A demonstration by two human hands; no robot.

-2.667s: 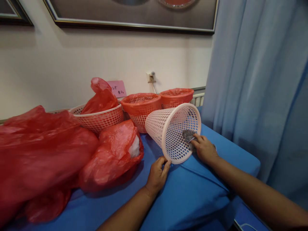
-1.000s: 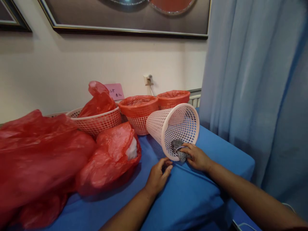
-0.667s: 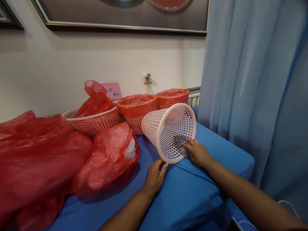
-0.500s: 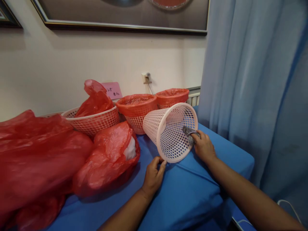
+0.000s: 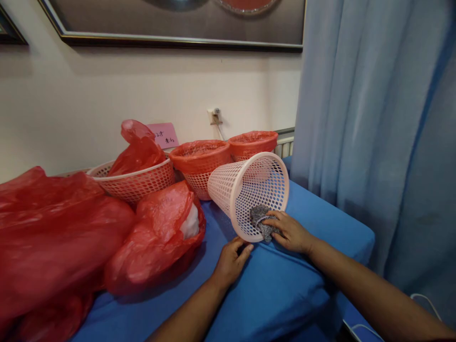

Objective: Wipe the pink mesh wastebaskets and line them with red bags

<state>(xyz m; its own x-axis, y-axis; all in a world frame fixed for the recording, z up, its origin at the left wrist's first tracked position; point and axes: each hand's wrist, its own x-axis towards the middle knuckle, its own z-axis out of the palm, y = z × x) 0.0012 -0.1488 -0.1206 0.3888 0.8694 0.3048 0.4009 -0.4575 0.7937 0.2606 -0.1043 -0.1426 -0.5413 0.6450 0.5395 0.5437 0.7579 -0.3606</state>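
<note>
A pale pink perforated wastebasket [image 5: 223,185] lies tilted on its side, its round mouth facing me. At the lower edge of its rim, my left hand [image 5: 231,261] is curled, fingers against the basket and thumb just below. My right hand [image 5: 290,232] holds a crumpled grey speckled cloth [image 5: 261,219] at the lower right of the mouth. Part of the cloth presses on the inner wall, and part hangs over the rim. Some fingertips of both hands are hidden by the rim or the cloth.
Two upright baskets lined with red bags [image 5: 201,154] stand behind, by the wall. On the left are a wide pink basket [image 5: 149,178] and bulging red plastic bags [image 5: 64,237]. A blue sheet [image 5: 270,285] covers the table; a blue curtain [image 5: 338,118] hangs at right.
My right hand has moved the cloth down and left, from the right inner wall to the lower rim. My left hand stays at the bottom of the rim, shifted slightly.
</note>
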